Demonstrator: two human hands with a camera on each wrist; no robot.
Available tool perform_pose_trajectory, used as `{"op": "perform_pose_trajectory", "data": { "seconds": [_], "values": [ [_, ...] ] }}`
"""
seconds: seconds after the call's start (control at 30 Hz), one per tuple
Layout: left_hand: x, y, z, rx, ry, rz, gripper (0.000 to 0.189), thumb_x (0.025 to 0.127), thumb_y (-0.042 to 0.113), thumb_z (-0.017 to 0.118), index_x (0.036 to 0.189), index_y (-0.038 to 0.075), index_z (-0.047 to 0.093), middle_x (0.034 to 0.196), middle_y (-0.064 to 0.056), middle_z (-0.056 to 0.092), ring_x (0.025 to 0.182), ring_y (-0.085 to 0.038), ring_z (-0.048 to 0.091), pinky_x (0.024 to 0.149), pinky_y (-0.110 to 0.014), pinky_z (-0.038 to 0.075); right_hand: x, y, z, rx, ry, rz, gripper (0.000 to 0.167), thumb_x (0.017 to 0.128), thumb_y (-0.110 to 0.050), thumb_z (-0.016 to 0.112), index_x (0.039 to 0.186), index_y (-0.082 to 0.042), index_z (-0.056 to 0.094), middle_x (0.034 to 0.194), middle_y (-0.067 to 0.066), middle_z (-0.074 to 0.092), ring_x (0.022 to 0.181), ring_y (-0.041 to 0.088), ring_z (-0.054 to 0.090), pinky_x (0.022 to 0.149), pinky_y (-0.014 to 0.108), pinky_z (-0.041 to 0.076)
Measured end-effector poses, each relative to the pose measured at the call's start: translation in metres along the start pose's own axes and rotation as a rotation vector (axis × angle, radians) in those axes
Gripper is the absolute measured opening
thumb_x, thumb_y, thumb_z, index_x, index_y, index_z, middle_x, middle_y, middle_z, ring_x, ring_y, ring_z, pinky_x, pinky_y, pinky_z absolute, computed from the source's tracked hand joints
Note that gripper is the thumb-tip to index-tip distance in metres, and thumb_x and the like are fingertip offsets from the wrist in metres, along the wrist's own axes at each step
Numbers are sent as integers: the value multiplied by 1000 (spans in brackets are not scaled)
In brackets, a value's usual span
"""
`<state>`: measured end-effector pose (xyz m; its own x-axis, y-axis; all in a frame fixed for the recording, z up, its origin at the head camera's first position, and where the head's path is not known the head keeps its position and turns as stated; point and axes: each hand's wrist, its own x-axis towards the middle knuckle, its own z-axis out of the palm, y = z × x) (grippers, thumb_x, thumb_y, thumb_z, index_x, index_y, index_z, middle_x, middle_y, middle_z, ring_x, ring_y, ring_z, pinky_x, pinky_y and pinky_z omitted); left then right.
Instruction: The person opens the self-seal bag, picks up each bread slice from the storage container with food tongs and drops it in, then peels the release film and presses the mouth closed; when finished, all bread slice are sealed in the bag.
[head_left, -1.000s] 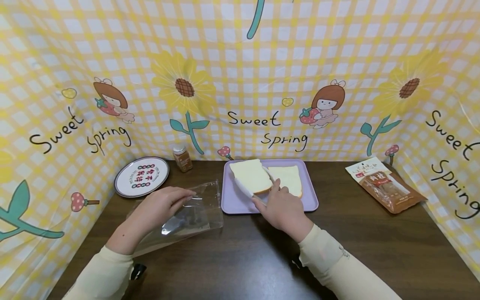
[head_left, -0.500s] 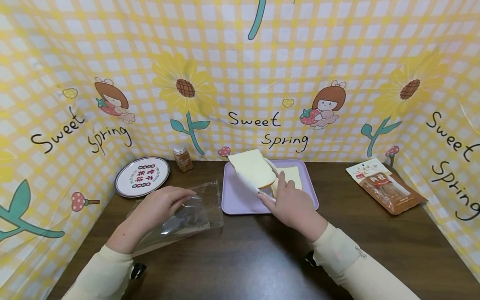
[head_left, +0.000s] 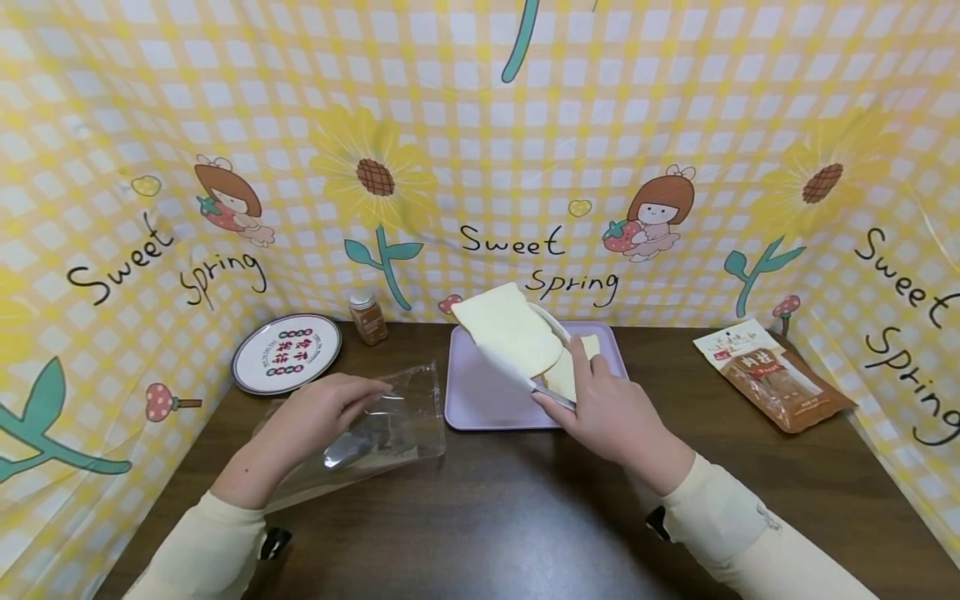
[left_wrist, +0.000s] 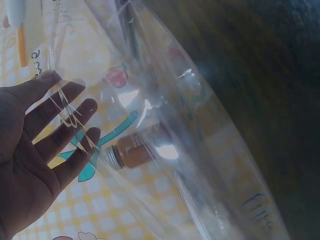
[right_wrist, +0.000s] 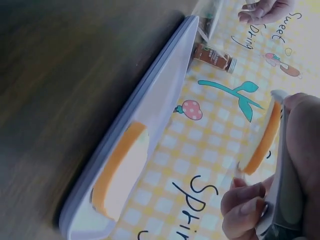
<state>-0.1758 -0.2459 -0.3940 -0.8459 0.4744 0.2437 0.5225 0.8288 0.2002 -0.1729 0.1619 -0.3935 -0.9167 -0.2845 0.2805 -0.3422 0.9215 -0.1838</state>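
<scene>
My right hand (head_left: 618, 408) grips white tongs (head_left: 502, 367), which hold a bread slice (head_left: 510, 325) raised above the purple tray (head_left: 476, 404). In the right wrist view this held slice (right_wrist: 262, 142) shows its brown crust, with the tongs' handle (right_wrist: 285, 200) between thumb and fingers. A second bread slice (right_wrist: 120, 172) lies on the tray; from the head it is partly hidden behind the tongs and hand. To the left, my left hand (head_left: 318, 417) pinches the edge of a clear plastic bag (head_left: 401, 429). The left wrist view has its thumb and fingertips (left_wrist: 75, 90) on the film.
A round white plate (head_left: 285, 354) with red lettering lies at the back left. Beside it stands a small spice jar (head_left: 369, 318) with brown contents. At the right lies a brown-and-white food packet (head_left: 776, 379). Checked cloth hangs around the dark wooden table (head_left: 495, 517).
The tongs have lifted the bread slice up off the tray and tilted it. My right hand has shifted right and slightly down in the head view. My left hand and the bag stay put.
</scene>
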Motion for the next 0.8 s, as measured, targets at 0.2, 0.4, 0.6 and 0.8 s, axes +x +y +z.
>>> {"op": "perform_pose_trajectory", "data": {
  "seconds": [0.2,0.4,0.6,0.8],
  "values": [
    [-2,-2,1,-7,-3,2,26,106,15,66,130,18,78,124,-3,80,115,-25,76,99,-50,63,-4,7,-6,-9,-24,-93,101,97,-67,65,164,1,31,115,25,67,64,29,64,62,49,61],
    [-2,-5,3,1,9,10,27,106,16,67,130,20,78,123,-2,80,114,-24,76,99,-49,63,-9,16,-3,-53,0,-231,101,95,-64,70,165,-1,32,107,18,65,58,18,54,55,38,56],
    [-1,-5,3,12,14,15,26,106,15,67,129,21,78,120,-1,81,112,-23,77,97,-49,63,-10,22,1,-89,18,-368,103,95,-69,67,165,-2,34,99,11,62,54,10,44,51,30,47],
    [-2,-4,1,8,16,18,27,106,15,67,129,21,78,122,-1,81,113,-23,77,98,-49,63,-7,27,7,-109,26,-463,103,98,-75,59,165,-2,34,97,7,61,55,10,42,50,27,45]
  ]
}}
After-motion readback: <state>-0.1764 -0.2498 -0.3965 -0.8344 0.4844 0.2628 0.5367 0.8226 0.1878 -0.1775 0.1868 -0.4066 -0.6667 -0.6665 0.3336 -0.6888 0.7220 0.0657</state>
